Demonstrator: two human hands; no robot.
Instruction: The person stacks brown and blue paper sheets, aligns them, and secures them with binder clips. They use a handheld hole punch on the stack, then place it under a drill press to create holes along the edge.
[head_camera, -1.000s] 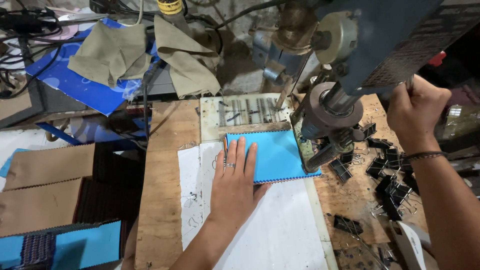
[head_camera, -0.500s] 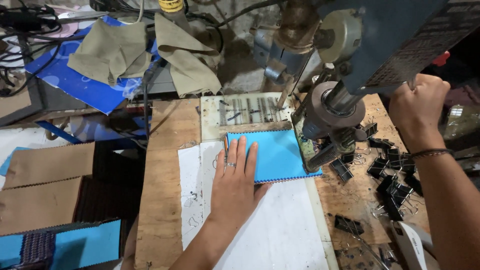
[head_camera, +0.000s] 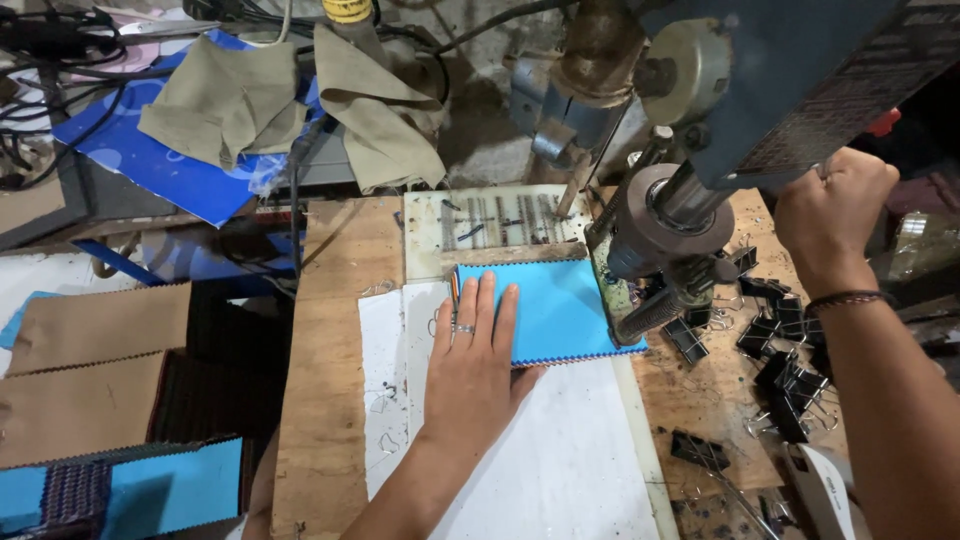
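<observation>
Left hand (head_camera: 470, 375) flat, open, pinning blue zigzag-edged fabric swatch stack (head_camera: 555, 310); keep fingers clear of drill spindle (head_camera: 665, 255). Right hand (head_camera: 830, 215) fisted on unseen lever; feed slowly.

The white sheet (head_camera: 570, 470) near the blue booklet (head_camera: 565, 305) lies bare and passable. Right of the booklet, the drill column (head_camera: 665, 250) blocks the way; scattered black binder clips (head_camera: 785, 385) clutter the table's (head_camera: 325, 400) right side.

Left hand (head_camera: 472, 362) lies flat, fingers spread; right hand (head_camera: 830, 215) is raised, fisted.
</observation>
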